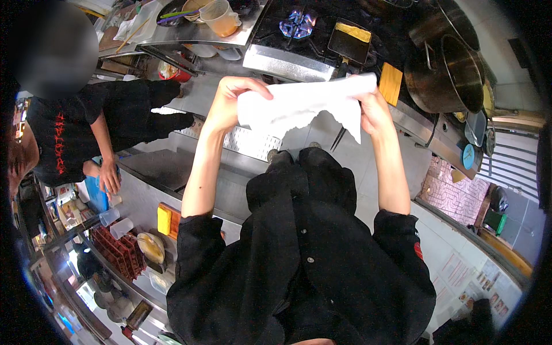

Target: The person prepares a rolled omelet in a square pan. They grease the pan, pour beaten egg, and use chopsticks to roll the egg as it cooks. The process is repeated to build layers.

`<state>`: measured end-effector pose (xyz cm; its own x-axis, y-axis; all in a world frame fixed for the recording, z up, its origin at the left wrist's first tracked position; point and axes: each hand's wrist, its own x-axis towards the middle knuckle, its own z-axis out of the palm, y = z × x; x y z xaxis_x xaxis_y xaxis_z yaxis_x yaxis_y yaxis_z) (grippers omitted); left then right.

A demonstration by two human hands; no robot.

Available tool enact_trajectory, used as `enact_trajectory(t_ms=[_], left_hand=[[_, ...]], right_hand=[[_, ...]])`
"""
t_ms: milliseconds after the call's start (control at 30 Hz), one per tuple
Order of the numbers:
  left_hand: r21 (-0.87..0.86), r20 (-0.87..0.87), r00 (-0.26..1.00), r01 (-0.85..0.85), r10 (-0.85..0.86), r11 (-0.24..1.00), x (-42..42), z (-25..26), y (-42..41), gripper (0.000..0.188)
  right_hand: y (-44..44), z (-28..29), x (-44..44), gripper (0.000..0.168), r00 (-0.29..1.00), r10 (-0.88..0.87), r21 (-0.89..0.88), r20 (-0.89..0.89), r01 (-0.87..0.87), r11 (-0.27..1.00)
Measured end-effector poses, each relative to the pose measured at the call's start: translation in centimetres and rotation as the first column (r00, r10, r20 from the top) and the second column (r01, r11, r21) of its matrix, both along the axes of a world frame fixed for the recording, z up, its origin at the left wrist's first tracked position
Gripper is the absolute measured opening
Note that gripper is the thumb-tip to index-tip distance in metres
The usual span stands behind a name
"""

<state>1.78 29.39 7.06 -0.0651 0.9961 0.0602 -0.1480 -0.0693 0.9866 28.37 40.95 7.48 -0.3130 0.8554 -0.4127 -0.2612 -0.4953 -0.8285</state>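
Note:
A white sheet (302,101), paper towel or thin cloth, stretches between my two hands, its lower edge ragged. My left hand (235,101) grips its left end, the thumb lying over the top. At the other end, my right hand (374,105) pinches the folded upper corner. Dark chopstick tips (338,139) show beneath the sheet; what holds them is hidden. Beyond my hands, a rectangular omelette pan (351,47) rests on the stove with a strip of yellow egg (353,32) along its far side. Left of it a gas burner (297,24) burns with blue flame.
A wooden board (390,84) lies right of the pan, beside large steel pots (444,77). A measuring jug (220,18) of yellowish liquid stands on the left counter. At left, a co-worker (73,138) stands by a steel counter (146,172) holding plastic cups (121,228) and egg trays (116,248).

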Motion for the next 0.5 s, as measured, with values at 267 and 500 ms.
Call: enact_trajectory(t_ms=[267, 500], left_hand=[[-0.084, -0.024, 0.963, 0.267, -0.269, 0.96, -2.3, -1.3, -0.9, 0.014], [0.126, -0.416, 0.901, 0.192, -0.124, 0.973, 1.8, 1.3, 0.6, 0.059]], right_hand=[[1.8, -0.7, 1.5, 0.013, 0.85, 0.5, 0.305, -0.166, -0.438, 0.846], [0.1, 4.7, 0.0, 0.013, 0.641, 0.544, 0.464, 0.542, -0.768, 0.443]])
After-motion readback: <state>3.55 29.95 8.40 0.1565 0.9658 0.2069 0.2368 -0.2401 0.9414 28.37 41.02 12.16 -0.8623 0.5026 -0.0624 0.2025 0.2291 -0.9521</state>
